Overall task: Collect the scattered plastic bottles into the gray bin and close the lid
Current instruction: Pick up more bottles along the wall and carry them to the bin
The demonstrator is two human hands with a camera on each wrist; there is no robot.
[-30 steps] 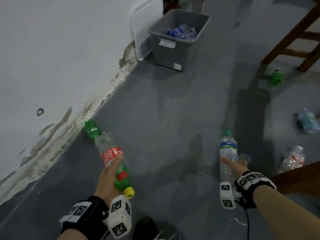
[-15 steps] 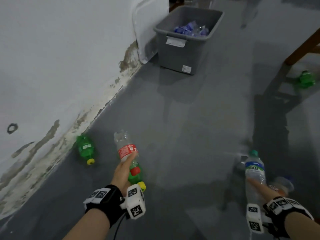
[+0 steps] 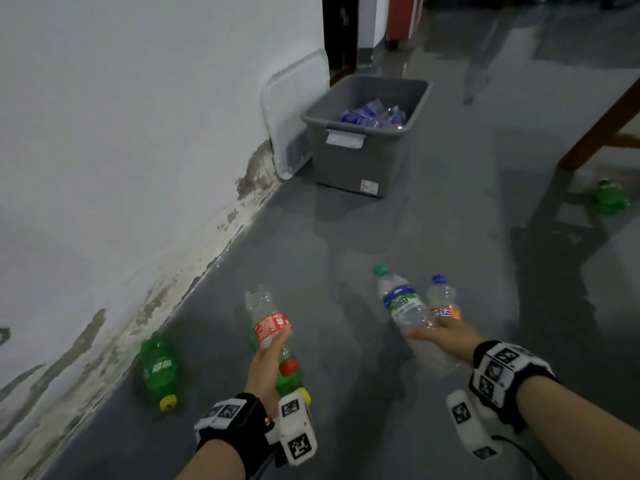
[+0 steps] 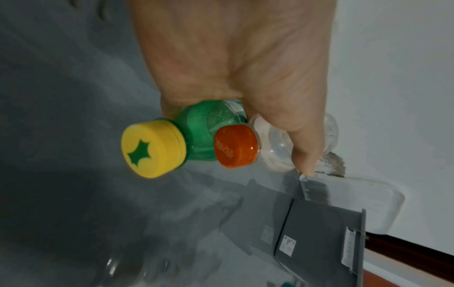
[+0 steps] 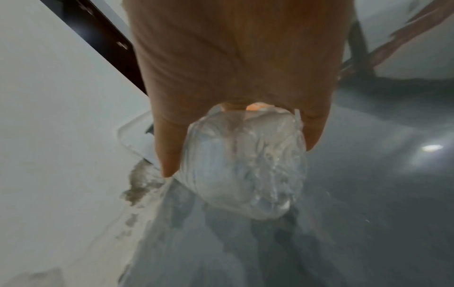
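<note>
My left hand (image 3: 268, 362) grips two bottles together: a clear red-label bottle (image 3: 268, 322) and a green bottle with a yellow cap (image 3: 289, 379). The left wrist view shows that yellow cap (image 4: 152, 148) and a red cap (image 4: 236, 148) side by side below my palm. My right hand (image 3: 440, 336) holds a clear green-capped water bottle (image 3: 401, 301) and a smaller orange-label bottle (image 3: 443, 297). In the right wrist view the clear bottle's base (image 5: 243, 165) sits between thumb and fingers. The open gray bin (image 3: 360, 161) stands ahead by the wall with several bottles inside; its white lid (image 3: 294, 109) leans on the wall.
A green bottle (image 3: 159, 370) lies on the floor by the white wall at my left. Another green bottle (image 3: 607, 199) lies at the right near a wooden furniture leg (image 3: 602, 129). Gray floor stretches between me and the bin.
The bin has shifted toward the centre of view and looks nearer. Both hands still carry their bottles, and the right hand has come up and inward. The floor bottle by the wall has dropped behind.
</note>
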